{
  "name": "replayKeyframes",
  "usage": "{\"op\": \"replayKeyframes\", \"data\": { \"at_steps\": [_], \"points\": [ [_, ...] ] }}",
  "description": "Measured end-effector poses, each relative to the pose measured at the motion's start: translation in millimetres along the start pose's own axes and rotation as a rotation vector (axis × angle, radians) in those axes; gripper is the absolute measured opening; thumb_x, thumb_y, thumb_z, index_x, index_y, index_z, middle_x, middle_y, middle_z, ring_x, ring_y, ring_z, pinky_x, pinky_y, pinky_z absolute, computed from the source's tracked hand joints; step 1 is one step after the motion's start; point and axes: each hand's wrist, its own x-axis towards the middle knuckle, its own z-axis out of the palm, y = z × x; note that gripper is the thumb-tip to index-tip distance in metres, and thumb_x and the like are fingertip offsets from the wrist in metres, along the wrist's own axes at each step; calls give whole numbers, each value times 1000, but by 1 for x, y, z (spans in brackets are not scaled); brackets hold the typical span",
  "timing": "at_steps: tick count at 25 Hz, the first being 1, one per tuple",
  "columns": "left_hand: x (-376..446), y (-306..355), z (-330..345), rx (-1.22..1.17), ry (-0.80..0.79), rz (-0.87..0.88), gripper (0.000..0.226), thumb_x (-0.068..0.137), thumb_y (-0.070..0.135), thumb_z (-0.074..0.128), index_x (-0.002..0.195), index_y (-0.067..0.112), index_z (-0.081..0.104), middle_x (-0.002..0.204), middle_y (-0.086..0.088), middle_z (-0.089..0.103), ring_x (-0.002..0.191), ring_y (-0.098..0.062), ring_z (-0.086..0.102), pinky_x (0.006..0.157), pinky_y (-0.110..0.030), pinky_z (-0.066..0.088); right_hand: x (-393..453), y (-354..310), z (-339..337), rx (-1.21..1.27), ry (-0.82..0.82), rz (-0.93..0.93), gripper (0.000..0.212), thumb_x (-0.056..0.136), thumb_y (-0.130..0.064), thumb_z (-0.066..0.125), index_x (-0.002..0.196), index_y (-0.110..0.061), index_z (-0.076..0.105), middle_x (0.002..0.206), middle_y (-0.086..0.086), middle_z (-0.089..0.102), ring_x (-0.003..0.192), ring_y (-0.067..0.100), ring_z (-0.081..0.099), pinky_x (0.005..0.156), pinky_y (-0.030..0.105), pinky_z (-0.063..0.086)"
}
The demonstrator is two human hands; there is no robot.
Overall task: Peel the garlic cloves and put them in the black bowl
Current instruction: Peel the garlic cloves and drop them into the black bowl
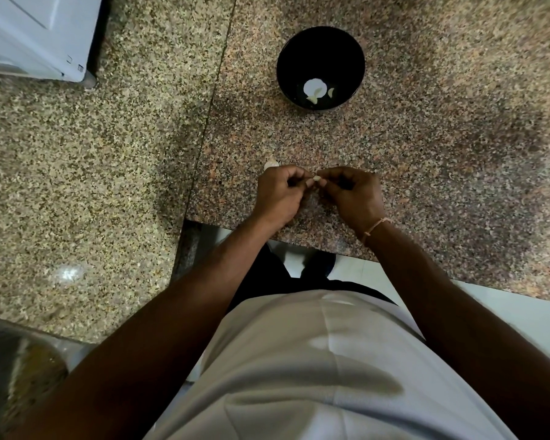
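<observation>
Pinching garlic clove (316, 178) between both hands

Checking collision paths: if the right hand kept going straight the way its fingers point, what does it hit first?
The right hand points left, so it would meet the garlic clove pinched between both hands, then the left hand fingers right behind it. They look already touching.

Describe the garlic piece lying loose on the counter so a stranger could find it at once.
Start at the black bowl on the speckled granite counter, then come straight toward the person's two hands. Just beyond the knuckles of the left hand lies a small pale garlic piece, partly hidden by that hand. Unlike the clove pinched between both hands, nothing holds it.
</observation>
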Motion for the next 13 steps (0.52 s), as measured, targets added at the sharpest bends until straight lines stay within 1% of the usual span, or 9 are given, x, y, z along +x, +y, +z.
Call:
{"op": "replayKeyframes", "data": {
  "at_steps": [2, 4, 7, 9, 11, 13],
  "points": [
    [0, -1, -1, -17, -14, -14, 5, 93, 7, 76, 92, 11, 79, 85, -3, 76, 72, -11, 67, 72, -44, 64, 0, -1, 0, 23, -11, 16, 11, 94, -9, 75, 103, -14, 78, 87, 6, 79, 71, 20, 73, 73, 44, 65],
    [-1, -1, -1, -37, -24, -22, 5, 94, 8, 75, 92, 11, 78, 85, -5, 76, 71, -14, 68, 71, -46, 65, 0, -2, 0, -7, -13, 4, 11, 95, -11, 73, 104, -16, 78, 86, 5, 79, 70, 20, 73, 73, 47, 65],
    [-3, 1, -1, -75, -41, -58, 4, 96, 7, 73, 96, 7, 77, 86, -11, 75, 68, -16, 69, 67, -42, 65, -1, -3, -1, -96, -15, -39, 13, 98, -13, 70, 108, -15, 77, 84, 0, 77, 73, 26, 75, 71, 48, 64],
    [-3, 2, -1, -98, -54, -82, 4, 96, 6, 72, 96, 7, 76, 84, -9, 74, 67, -14, 69, 66, -38, 65, 0, -3, -1, -96, -26, -37, 12, 99, -13, 68, 108, -16, 76, 85, 0, 77, 75, 29, 75, 72, 51, 63],
    [-3, 2, -1, -98, -56, -89, 4, 96, 8, 73, 95, 9, 77, 84, -5, 75, 69, -13, 70, 70, -42, 66, 1, -2, -1, -99, -32, -34, 13, 99, -13, 68, 108, -16, 76, 87, 1, 78, 76, 28, 75, 73, 52, 63],
    [-3, 2, 0, -57, -41, -75, 3, 95, 12, 75, 94, 13, 78, 85, -2, 76, 74, -14, 71, 75, -45, 66, 1, -1, -2, -101, -23, -35, 13, 98, -14, 69, 109, -17, 76, 89, 0, 78, 77, 23, 76, 74, 51, 64]
  ]
}}
